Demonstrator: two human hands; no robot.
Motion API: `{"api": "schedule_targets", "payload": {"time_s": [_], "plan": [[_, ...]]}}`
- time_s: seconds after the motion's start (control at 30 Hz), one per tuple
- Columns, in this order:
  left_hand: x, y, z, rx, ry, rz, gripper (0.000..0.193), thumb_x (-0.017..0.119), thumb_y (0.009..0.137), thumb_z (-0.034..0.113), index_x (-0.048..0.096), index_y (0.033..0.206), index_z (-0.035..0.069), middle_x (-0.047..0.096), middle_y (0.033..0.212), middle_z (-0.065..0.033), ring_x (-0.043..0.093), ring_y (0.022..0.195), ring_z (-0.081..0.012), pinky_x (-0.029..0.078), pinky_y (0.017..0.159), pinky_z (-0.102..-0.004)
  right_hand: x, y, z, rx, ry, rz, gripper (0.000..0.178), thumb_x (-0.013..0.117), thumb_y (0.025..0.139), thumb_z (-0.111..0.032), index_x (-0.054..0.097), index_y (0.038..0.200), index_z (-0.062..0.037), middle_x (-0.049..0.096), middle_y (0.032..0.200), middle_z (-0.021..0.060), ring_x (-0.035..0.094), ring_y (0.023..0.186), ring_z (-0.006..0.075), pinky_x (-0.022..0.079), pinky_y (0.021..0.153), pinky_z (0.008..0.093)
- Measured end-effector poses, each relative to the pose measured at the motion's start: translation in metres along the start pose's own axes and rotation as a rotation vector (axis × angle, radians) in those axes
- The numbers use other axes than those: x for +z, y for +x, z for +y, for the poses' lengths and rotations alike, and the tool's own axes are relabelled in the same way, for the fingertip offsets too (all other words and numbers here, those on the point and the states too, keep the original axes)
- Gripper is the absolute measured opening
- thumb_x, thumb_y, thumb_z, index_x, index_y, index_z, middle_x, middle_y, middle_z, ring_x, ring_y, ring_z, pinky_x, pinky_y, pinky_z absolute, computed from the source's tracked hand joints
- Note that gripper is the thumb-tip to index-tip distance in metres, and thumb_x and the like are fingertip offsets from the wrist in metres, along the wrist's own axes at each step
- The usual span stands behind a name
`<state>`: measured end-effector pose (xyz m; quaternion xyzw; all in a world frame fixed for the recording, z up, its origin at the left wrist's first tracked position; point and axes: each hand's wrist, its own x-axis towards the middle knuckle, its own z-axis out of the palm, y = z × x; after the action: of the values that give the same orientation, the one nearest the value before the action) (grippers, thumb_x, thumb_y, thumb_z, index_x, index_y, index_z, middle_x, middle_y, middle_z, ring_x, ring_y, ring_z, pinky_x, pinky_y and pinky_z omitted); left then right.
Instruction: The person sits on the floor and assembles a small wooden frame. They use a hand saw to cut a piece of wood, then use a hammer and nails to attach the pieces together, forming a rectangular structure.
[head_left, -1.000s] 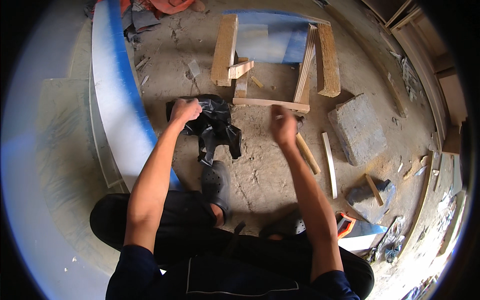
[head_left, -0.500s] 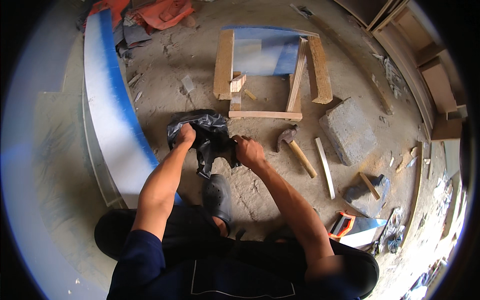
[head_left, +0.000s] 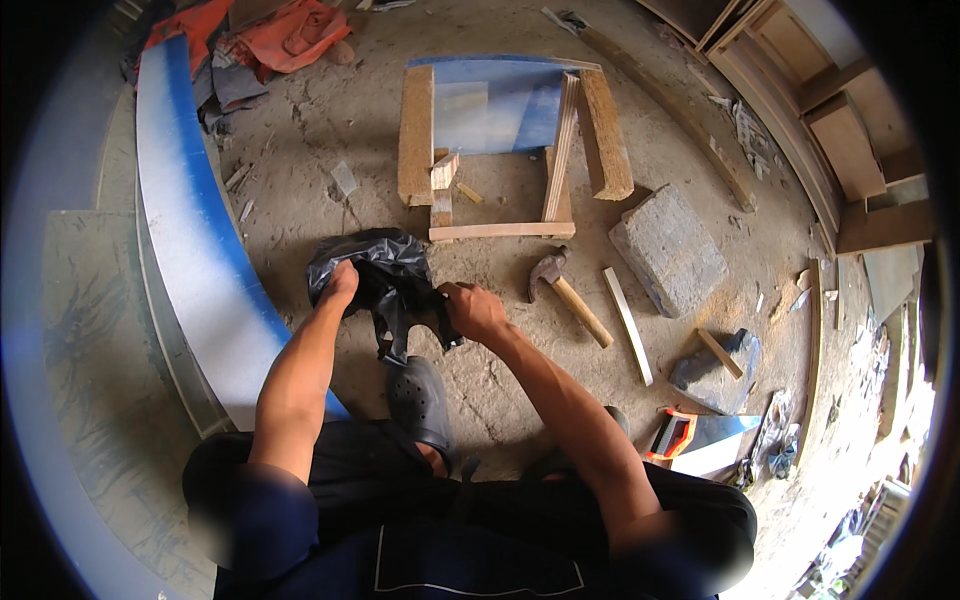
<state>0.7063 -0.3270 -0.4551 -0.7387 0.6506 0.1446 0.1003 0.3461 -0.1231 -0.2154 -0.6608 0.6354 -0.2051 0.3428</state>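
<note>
From where I stand, the person's left hand (head_left: 341,285) is curled closed on the crumpled black plastic bag (head_left: 370,248), its fingertips partly hidden in the folds. The right hand (head_left: 478,311) is closed too, fingers pinching the bag's other edge. The bag is just beyond the dark grey perforated clog (head_left: 417,402), left of the wooden-handled, dark-headed claw hammer (head_left: 582,312) on the concrete floor (head_left: 480,390).

Glossy black plastic bag (head_left: 385,255); rough grey block (head_left: 670,250).
</note>
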Motion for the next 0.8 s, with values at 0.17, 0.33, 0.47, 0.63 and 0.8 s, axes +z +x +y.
{"api": "schedule_targets", "payload": {"time_s": [0.17,0.33,0.47,0.63,0.8], "plan": [[-0.024,-0.032,0.033,0.01,0.037,-0.04,0.023,0.051,0.089,0.014,0.066,0.101,0.001,0.063,0.114,-0.024,0.058,0.113,-0.0406,0.05,0.09,-0.0468,-0.001,-0.003,0.01,0.05,-0.011,-0.053,0.028,0.054,0.086,-0.018,0.065,0.112,-0.0141,0.068,0.103,0.0174,0.065,0.095,0.0375,0.053,0.081,0.0454],[-0.085,-0.066,0.025,-0.034,0.051,-0.114,0.028,0.048,0.092,0.016,0.063,0.108,-0.001,0.06,0.12,-0.0244,0.055,0.118,-0.0408,0.048,0.094,-0.0472,-0.002,0.001,-0.006,0.006,0.034,-0.056,0.028,0.054,0.087,-0.018,0.065,0.113,-0.0147,0.068,0.103,0.0171,0.065,0.096,0.0372,0.053,0.082,0.0452],[-0.136,-0.131,0.1,-0.031,-0.096,-0.126,0.033,0.044,0.094,0.019,0.063,0.111,-0.003,0.059,0.121,-0.027,0.054,0.119,-0.0388,0.048,0.095,-0.0471,-0.009,-0.005,0.008,0.053,0.012,-0.071,0.03,0.052,0.087,-0.018,0.064,0.115,-0.0147,0.068,0.104,0.0172,0.065,0.096,0.0375,0.052,0.082,0.0461],[-0.201,-0.172,0.139,0.12,0.318,-0.284,0.026,0.05,0.09,0.006,0.065,0.109,-0.003,0.058,0.123,-0.0273,0.055,0.118,-0.039,0.05,0.094,-0.0457,-0.009,-0.003,-0.002,0.047,0.014,-0.086,0.031,0.051,0.087,-0.019,0.064,0.116,-0.0145,0.068,0.102,0.0189,0.065,0.094,0.038,0.052,0.082,0.0467],[-0.224,-0.192,0.173,0.24,0.445,-0.371,0.027,0.058,0.084,0.003,0.068,0.109,0.001,0.062,0.122,-0.022,0.059,0.115,-0.0358,0.051,0.095,-0.0427,-0.005,-0.002,0.001,0.057,0.026,-0.084,0.032,0.052,0.087,-0.02,0.064,0.116,-0.0145,0.068,0.101,0.0202,0.065,0.094,0.0381,0.052,0.082,0.0465]]}}
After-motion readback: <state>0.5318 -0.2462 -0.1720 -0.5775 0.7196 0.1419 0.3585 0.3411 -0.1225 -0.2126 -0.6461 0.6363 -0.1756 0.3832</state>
